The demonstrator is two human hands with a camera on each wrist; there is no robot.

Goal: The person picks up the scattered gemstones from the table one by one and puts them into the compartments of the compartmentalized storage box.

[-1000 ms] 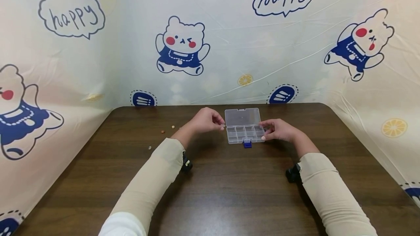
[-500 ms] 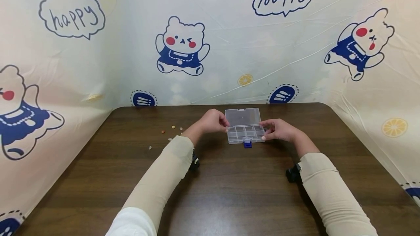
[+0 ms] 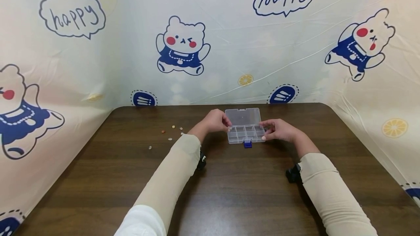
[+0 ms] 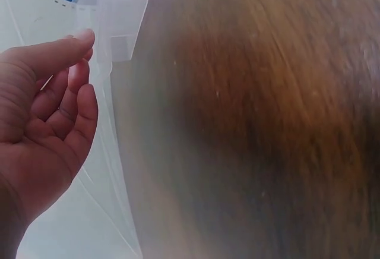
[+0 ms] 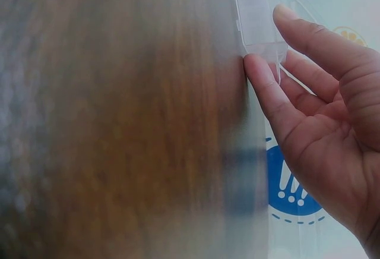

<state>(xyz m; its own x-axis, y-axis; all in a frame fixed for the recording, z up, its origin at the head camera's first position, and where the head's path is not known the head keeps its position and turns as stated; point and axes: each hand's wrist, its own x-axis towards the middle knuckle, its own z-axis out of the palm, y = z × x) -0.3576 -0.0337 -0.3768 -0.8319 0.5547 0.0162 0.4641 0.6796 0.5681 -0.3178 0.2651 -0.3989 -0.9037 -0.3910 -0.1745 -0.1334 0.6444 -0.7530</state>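
Note:
A clear plastic compartment box (image 3: pixel 241 134) lies on the table with its lid (image 3: pixel 242 116) raised at the back and a blue latch (image 3: pixel 247 144) at the front. My left hand (image 3: pixel 216 120) is at the box's left end, fingertips over the rear left compartment. In the left wrist view its thumb and forefinger meet in a pinch; the small pale stone carried there is hidden by the fingers. At the opposite end my right hand (image 3: pixel 280 129) grips the box between thumb and fingers, with fingertips on its corner in the right wrist view.
Several small stones lie left of my left forearm, among them a reddish one (image 3: pixel 163 131), a yellowish one (image 3: pixel 173 126) and a pale one (image 3: pixel 150 147). Behind the brown table (image 3: pixel 249 188) hangs a printed cloth (image 3: pixel 226 39).
My left hand has moved right, from beside the box to over its left end, with the small stone last seen at its fingertips. My right hand and the box stay put.

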